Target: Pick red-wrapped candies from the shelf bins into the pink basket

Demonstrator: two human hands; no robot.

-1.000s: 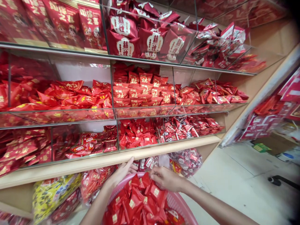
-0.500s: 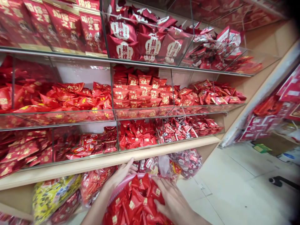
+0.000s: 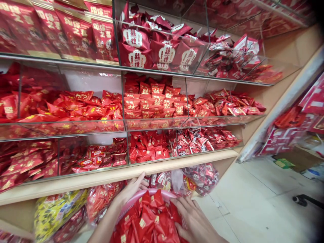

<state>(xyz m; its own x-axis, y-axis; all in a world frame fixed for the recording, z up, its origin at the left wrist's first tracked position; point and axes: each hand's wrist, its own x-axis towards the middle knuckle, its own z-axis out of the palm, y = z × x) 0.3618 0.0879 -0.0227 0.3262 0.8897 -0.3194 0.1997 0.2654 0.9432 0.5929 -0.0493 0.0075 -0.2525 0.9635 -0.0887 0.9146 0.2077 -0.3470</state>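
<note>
A pink basket (image 3: pixel 163 193), heaped with shiny red packets (image 3: pixel 145 222) printed in gold, fills the bottom middle of the head view. My left hand (image 3: pixel 134 188) is closed against the far left of its rim, fingers pointing toward the shelf edge; the thumb is hidden. Over the right rim lies my right hand (image 3: pixel 190 216), fingers apart and slightly bent, with its thumb on the inner side against the packets. No single packet is pinched in it. The basket's near side is out of frame.
Above the basket runs a wooden shelf edge (image 3: pixel 177 163). Glass-fronted compartments hold red packets (image 3: pixel 149 145) on several levels. Underneath lie clear bags of sweets (image 3: pixel 103 200) and a yellow bag (image 3: pixel 59 212). Right are the tiled floor (image 3: pixel 253 199) and a black chair leg (image 3: pixel 303 199).
My right hand has shifted slightly right, from the top of the packets toward the basket's right rim. My left hand and the basket have hardly moved. The view has tilted slightly.
</note>
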